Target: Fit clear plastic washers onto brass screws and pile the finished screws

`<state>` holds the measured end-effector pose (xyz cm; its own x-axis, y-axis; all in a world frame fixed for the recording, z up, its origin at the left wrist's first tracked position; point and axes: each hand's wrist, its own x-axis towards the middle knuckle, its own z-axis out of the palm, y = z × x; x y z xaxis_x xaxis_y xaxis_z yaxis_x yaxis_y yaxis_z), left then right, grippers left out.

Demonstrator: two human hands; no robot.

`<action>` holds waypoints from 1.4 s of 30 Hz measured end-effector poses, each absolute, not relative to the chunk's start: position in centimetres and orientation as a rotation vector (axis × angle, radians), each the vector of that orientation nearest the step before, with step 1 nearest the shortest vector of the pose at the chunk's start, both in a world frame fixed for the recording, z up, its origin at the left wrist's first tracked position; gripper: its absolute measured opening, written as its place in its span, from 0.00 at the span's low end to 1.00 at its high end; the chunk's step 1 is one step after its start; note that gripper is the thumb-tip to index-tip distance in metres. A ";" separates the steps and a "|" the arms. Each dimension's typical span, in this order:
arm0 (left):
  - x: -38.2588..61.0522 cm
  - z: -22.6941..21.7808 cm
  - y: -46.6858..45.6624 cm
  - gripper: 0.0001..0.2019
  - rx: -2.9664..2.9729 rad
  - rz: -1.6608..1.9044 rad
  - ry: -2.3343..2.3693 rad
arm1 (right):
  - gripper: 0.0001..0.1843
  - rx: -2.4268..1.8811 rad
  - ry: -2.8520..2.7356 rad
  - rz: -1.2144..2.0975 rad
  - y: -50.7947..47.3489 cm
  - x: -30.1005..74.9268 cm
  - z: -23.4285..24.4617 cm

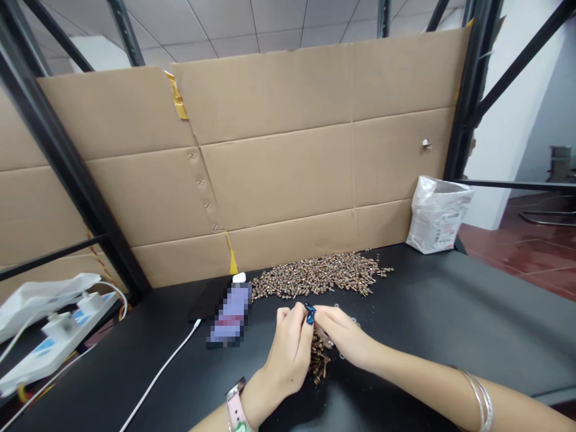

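Observation:
My left hand (290,348) and my right hand (345,337) meet at the fingertips above the black table (427,348). Both have their fingers closed in a pinch, and whatever lies between them is hidden. Dark blue nails show where the fingertips touch. Just under the hands is a small heap of brass-coloured screws (319,364), partly covered by my fingers. A few small pale rings that look like washers (354,321) lie beside my right hand. Farther back spreads a large pile of similar small metal fasteners (319,273).
Left of my hands lies a phone (231,315) with a blurred screen, and a white earbud case (239,278) sits behind it. A white cable (159,372) crosses the table. Power strips (58,336) are at far left. A plastic bag (437,216) stands by the cardboard wall (288,174).

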<state>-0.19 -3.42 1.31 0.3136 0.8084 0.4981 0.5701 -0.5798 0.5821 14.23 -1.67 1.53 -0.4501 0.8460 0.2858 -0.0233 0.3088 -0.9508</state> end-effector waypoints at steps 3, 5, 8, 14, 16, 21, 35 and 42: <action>0.0 1.5 -3.2 0.17 2.302 1.129 1.197 | 0.23 -0.758 -1.725 1.226 -1.7 14.1 1.5; 0.0 1.5 -3.2 0.17 2.292 1.144 1.190 | 0.23 -0.754 -1.719 1.210 -1.7 14.1 1.5; 0.0 1.6 -3.4 0.14 2.278 1.157 1.218 | 0.22 -0.757 -1.680 1.234 -1.6 14.1 1.4; 0.0 1.6 -3.4 0.19 2.282 1.124 1.173 | 0.22 -0.750 -1.682 1.261 -1.5 14.2 1.2; 0.0 1.6 -3.4 0.16 2.255 1.154 1.218 | 0.21 -0.743 -1.677 1.258 -1.6 14.2 1.3; 0.0 1.6 -3.5 0.16 2.302 1.115 1.188 | 0.20 -0.759 -1.661 1.246 -1.7 14.4 1.6; -0.2 1.9 -3.1 0.16 2.281 1.074 1.318 | 0.16 -0.802 -1.752 1.241 -0.9 15.2 2.0; -0.1 1.8 -3.2 0.17 2.298 1.044 1.405 | 0.19 -0.735 -1.724 1.472 -0.2 15.6 1.9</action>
<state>-0.14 -3.25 1.77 0.2772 0.8520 0.4440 0.6714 -0.5024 0.5448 15.64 -0.20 1.93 -0.5622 0.8096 0.1687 -0.0397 0.1773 -0.9834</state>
